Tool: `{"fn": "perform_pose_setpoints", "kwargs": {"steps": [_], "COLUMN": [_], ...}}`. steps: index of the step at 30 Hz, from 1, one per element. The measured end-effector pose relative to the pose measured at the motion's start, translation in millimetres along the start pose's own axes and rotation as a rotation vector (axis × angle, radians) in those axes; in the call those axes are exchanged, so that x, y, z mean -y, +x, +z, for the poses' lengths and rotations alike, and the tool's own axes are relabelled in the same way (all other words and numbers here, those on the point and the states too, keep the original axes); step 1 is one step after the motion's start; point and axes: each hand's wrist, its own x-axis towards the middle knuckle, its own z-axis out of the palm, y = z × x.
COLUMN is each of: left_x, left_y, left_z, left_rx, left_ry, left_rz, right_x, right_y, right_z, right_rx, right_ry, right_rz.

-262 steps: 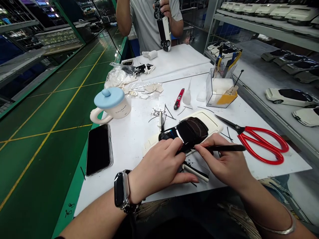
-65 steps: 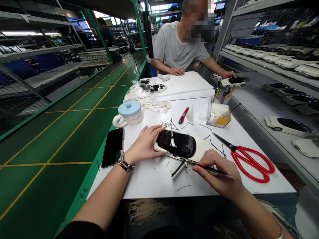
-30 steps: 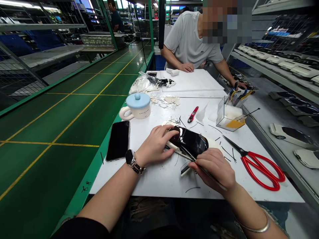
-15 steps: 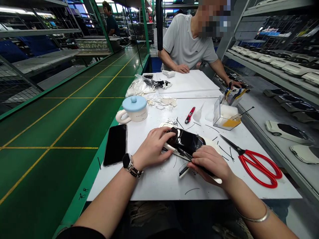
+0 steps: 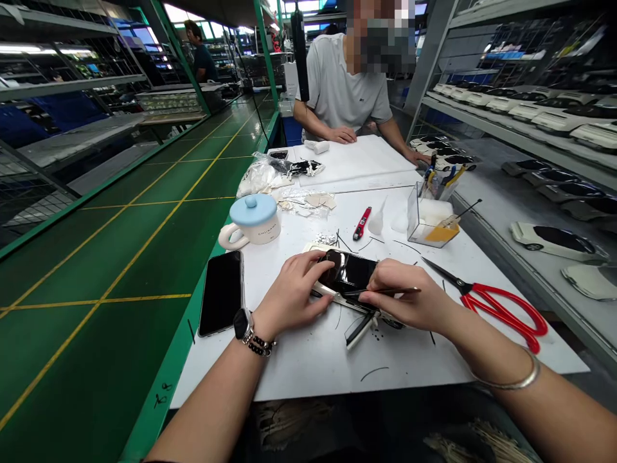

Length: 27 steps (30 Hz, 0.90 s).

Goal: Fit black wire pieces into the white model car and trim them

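Note:
A white model car [image 5: 313, 247] with a glossy black roof [image 5: 348, 270] lies on the white table in front of me. My left hand [image 5: 301, 286] is closed over its left end, fingertips on the roof and thumb along the near side. My right hand [image 5: 409, 292] pinches a slim, dark pointed tool [image 5: 398, 291], its tip reaching the car's near side. A white and black door-like piece [image 5: 359, 331] sticks out toward me from the car; whether it is attached I cannot tell. My right hand hides the car's right end.
Red-handled scissors [image 5: 504, 308] lie at right, a phone [image 5: 222, 292] and lidded mug [image 5: 255, 222] at left. Beyond are a red cutter [image 5: 362, 223], a clear box [image 5: 434, 222] and black strips [image 5: 407, 248]. A co-worker [image 5: 344, 90] stands opposite. Shelves [image 5: 525, 116] of model cars line the right.
My right hand has lifted off the car's near right end and now pinches the tool more level against its side. My left hand keeps its hold. The co-worker's far arm has shifted slightly.

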Motion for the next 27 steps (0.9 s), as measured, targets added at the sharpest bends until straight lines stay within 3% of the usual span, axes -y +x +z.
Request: {"fn": "perform_pose_setpoints", "kwargs": {"steps": [5,10,12,19,27], "left_x": [0,0,0,-3,-7], "left_y": [-1,-1,1,7,10], "left_z": [-0.7,-1.3,-1.7,-2.7,-0.5], "left_rx": [0.013,0.052,0.060,0.047,0.073], "left_ry": [0.019,0.033,0.025,0.050,0.082], "left_rz": [-0.008,-0.033,-0.041,-0.028,-0.039], "right_x": [21,36,40,42,40], "right_y": [-28,-41,-38,-22,-19], "right_z": [27,59,67,79,79], "right_rx": [-0.564,-0.843,-0.909,-1.007,-1.062], "right_ry": [-0.016,0.138,0.147,-0.126,-0.069], "right_rz": [0.375,0.692,0.717,0.734,0.769]}}
